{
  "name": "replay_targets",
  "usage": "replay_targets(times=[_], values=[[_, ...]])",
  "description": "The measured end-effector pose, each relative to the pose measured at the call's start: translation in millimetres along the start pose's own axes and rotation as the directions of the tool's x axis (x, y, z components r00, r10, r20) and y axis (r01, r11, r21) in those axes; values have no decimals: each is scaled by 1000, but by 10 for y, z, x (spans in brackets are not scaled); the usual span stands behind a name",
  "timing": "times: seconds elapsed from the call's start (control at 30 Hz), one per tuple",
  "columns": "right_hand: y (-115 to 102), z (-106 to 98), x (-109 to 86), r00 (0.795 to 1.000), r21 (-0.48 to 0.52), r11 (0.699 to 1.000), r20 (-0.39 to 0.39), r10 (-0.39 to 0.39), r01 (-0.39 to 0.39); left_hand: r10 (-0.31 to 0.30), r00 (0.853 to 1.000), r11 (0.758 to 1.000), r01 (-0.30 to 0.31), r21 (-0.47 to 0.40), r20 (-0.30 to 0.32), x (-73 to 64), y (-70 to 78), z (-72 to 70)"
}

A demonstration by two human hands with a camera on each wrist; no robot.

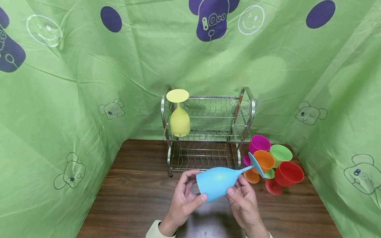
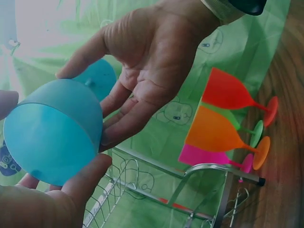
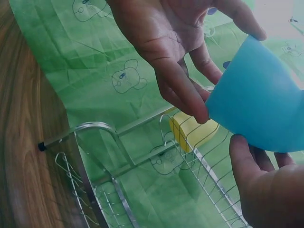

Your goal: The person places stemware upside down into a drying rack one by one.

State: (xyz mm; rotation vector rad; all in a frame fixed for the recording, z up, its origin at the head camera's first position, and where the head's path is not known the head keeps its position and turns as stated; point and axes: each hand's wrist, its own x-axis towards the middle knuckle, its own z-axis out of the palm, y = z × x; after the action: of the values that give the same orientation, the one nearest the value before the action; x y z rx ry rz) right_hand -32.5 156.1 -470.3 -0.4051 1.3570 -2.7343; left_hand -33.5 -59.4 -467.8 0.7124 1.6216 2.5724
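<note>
A left hand [image 1: 186,200] and a right hand [image 1: 245,206] hold a light-blue, plastic-looking stemmed goblet [image 1: 218,181] above the dark wood-grain tabletop [image 1: 128,195], in front of a two-tier silver metal wire dish rack [image 1: 208,141]. The goblet lies tipped on its side, its mouth toward the left hand and its round foot pointing up and to the right. The left fingers are parted and bent, pinching the rim with the thumb on the near side; the right fingers and thumb curve partway around the bowl near the stem. On the rack's upper tier, at the left end, a yellow stemmed goblet [image 1: 180,123] stands upside down. To the right of the rack, four goblets of similar shape stand upright, close together: magenta goblet [image 1: 260,142], pale-green goblet [image 1: 280,153], orange goblet [image 1: 264,161] and red goblet [image 1: 289,173]. Green cloth [image 1: 148,56] printed with purple and white figures hangs behind and at both sides.
</note>
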Motion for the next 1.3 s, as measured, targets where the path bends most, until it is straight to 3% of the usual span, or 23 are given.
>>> replay_targets(times=[0.57, 0.7, 0.8, 0.9, 0.97, 1.07, 1.3], values=[[-121, 67, 37, 995, -120, 989, -36, -89, 84, 104, 993, 994, -105, 11, 59, 17, -42, -96], [-235, 69, 94, 989, -169, 977, -50, -137, 127, 156, 987, 983, -157, 92, 27, 19, -65, -164], [-340, 60, 160, 981, -228, 957, -25, -190, 179, 179, 982, 950, -159, 269, -51, 34, -80, -223], [-453, 48, 226, 976, -298, 931, 14, -219, 213, 199, 967, 876, -103, 472, -158, 57, -103, -299], [-527, 53, 268, 975, -364, 907, 19, -222, 214, 200, 954, 834, -46, 550, -223, 78, -130, -368], [-630, 86, 343, 976, -459, 865, 25, -215, 202, 196, 934, 787, 31, 617, -298, 105, -173, -500], [-814, 221, 587, 980, -579, 794, 41, -197, 184, 141, 882, 724, 218, 654, -450, 171, -238, -853]])
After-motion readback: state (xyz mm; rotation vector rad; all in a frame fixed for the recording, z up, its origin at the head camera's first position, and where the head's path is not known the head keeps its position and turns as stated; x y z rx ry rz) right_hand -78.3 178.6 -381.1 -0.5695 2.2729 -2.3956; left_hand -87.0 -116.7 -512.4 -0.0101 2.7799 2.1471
